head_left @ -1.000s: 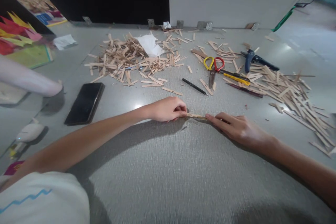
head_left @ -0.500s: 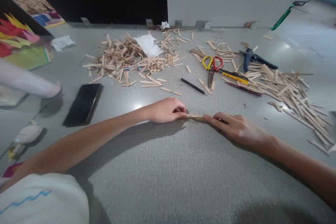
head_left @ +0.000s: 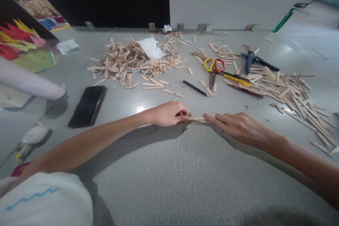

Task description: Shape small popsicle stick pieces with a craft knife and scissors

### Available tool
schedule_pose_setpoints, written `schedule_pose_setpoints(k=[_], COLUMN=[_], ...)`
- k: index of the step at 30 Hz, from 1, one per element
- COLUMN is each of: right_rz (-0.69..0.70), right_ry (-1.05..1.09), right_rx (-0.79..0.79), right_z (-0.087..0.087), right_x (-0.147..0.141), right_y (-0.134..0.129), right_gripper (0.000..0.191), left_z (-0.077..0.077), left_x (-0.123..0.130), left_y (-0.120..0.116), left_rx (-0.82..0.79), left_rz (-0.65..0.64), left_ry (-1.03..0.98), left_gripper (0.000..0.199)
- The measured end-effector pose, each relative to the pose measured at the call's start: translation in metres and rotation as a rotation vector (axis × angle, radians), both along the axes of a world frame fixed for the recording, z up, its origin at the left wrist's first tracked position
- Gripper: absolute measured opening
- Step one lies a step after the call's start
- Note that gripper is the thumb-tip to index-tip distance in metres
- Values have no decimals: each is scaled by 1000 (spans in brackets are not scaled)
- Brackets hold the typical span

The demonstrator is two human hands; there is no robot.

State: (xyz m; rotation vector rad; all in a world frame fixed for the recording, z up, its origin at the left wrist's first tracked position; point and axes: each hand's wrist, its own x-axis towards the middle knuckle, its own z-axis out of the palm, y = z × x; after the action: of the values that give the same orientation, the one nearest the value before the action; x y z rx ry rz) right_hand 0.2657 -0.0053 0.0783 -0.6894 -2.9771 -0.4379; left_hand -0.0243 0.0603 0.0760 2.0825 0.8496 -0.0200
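My left hand (head_left: 169,113) is closed in a pinch on the left end of a short pair of flat wooden craft sticks (head_left: 196,119), which seem to lie one on the other just at the tabletop. At their right end, my right hand (head_left: 238,126) reaches in with its forefinger on the tip; its thumb is hidden underneath. Beyond the hands lie a single craft stick (head_left: 173,93) and a black pen (head_left: 195,88). Scissors (head_left: 213,72) with one yellow and one red handle rest farther back.
A large heap of craft sticks (head_left: 119,60) with white tissue (head_left: 151,48) is at the back left. More sticks (head_left: 293,93) spread at right, near a yellow cutter (head_left: 237,78) and a dark blue glue gun (head_left: 250,60). A phone (head_left: 87,106) lies left; another person's arm (head_left: 31,77) rests beyond it.
My right hand's fingers have straightened and lifted slightly at the sticks' right end. My left hand keeps its pinch. The view has shifted a little.
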Motion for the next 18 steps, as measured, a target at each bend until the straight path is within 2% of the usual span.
schedule_pose_setpoints(k=[2,5,11,18], right_rz=[-28,-69,-77,-146], right_ry=[-89,-174,-224,-236], right_rx=[87,153,146,80], right_z=[6,11,8,6], right_x=[-8,-21,-34,-34], right_y=[-1,0,4,4], right_gripper=[51,37,26,27], left_z=[0,0,-3,-1], left_x=[0,-1,-1,1], left_y=[0,-1,-2,-1], left_rx=[-12,14,51,67], left_rz=[-2,-8,-18,-25], left_ry=[15,16,18,49], left_gripper=[25,24,25,25])
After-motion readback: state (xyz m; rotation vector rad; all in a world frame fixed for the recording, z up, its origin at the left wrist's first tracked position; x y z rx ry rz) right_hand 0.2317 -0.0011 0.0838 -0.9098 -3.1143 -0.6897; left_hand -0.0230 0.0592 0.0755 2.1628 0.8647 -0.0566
